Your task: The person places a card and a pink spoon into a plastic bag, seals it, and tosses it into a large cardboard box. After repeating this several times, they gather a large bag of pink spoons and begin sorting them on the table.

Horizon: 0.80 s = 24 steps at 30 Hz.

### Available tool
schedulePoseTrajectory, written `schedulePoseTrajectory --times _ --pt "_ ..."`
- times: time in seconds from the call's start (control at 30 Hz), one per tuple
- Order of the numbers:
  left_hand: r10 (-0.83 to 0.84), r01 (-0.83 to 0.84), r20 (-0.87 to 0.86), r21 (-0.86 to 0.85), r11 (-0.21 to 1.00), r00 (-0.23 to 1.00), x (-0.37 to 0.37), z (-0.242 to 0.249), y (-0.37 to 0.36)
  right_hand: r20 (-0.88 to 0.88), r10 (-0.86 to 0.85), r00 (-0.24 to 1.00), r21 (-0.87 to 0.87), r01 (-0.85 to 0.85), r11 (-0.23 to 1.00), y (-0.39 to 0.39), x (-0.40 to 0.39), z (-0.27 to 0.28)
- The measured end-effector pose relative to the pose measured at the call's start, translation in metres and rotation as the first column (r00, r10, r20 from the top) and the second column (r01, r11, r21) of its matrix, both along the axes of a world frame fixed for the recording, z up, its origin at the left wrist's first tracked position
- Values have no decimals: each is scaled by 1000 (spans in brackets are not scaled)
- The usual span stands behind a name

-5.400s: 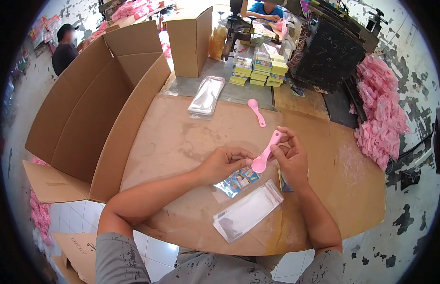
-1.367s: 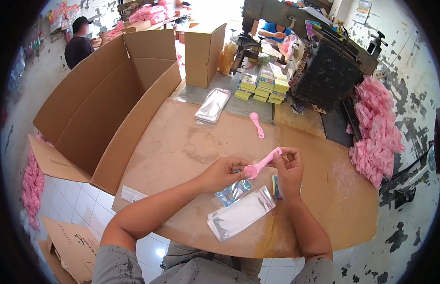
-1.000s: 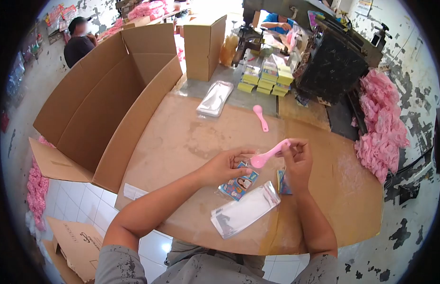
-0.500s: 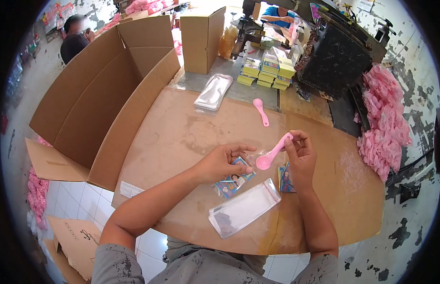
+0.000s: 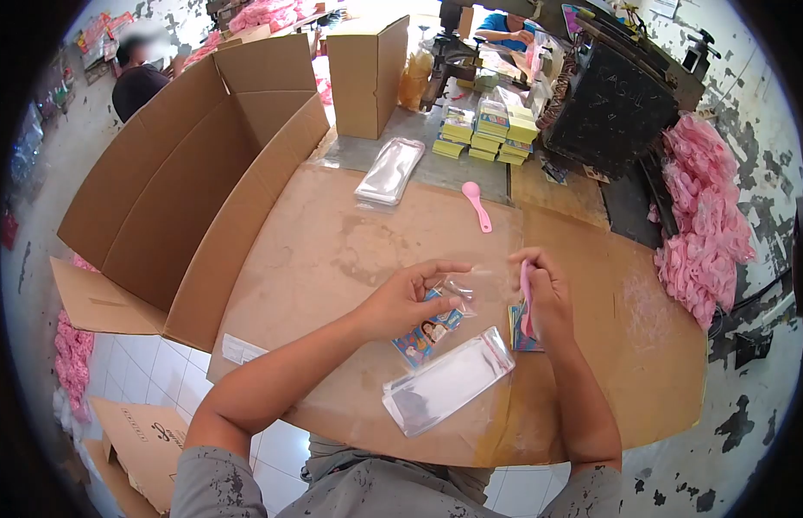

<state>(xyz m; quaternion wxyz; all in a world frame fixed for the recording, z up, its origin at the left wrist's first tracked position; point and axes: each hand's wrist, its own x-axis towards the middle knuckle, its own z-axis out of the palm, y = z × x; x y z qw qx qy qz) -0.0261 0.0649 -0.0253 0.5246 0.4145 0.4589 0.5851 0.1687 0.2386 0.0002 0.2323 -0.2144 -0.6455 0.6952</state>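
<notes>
My left hand [image 5: 406, 306] pinches a clear plastic bag [image 5: 483, 289] between thumb and fingers, its film reaching toward my right fingertips. A blue printed card [image 5: 423, 344] with a picture lies at the bag, just under my left thumb. In my right hand [image 5: 548, 302] is a pink plastic spoon [image 5: 527, 298], gripped upright with its bowl end pointing down. Below that hand, a small pile of blue cards [image 5: 515, 318] shows partly. A stack of clear bags [image 5: 449, 384] lies in front of me. Farther off, a second pink spoon [image 5: 477, 209] rests on the cardboard-covered table [image 5: 332, 259].
A large open carton [image 5: 186, 190] stands at the left. Behind the table's middle are another bag stack [image 5: 391, 171], a tall box [image 5: 363, 78] and piles of cards [image 5: 488, 129]. Pink bundles [image 5: 704, 216] hang beside a black machine [image 5: 613, 99]. Two people sit farther back.
My right hand has turned the spoon from slanting over the bag to pointing down beside it. The film between my hands now spreads further right. My left hand stays nearly in place.
</notes>
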Motion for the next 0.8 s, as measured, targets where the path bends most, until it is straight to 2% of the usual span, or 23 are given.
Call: schedulePoseTrajectory --times 0.03,0.13,0.23,0.3,0.43,0.53,0.63,0.7,0.8 --pt "14 -14 9 36 999 1000 1 -2 0 85 131 988 -133 -120 984 1 5 2" --pt "55 -57 17 126 990 998 0 -4 0 26 160 987 214 -162 963 -22 -7 6" --pt "65 -60 -33 152 987 997 1 -2 -1 257 115 959 487 -231 842 -29 -5 24" --pt "47 -36 -86 132 991 995 5 0 -3 213 78 974 476 -173 862 -25 -7 10" --pt "7 0 -57 120 993 998 9 1 -3 102 0 995 420 -43 907 -13 -5 0" --pt "14 -12 -47 46 999 999 6 4 -3 -99 -96 990 260 119 958 -15 -6 5" --pt "38 -37 -46 18 999 998 8 8 -5 -184 -78 980 243 122 962 -17 -6 8" --pt "17 -16 -78 24 1000 997 8 7 -6 -169 -40 985 290 89 953 -16 -5 11" --pt "64 -64 -33 10 998 997 13 7 -5 -176 -15 984 356 77 931 -13 -3 9"
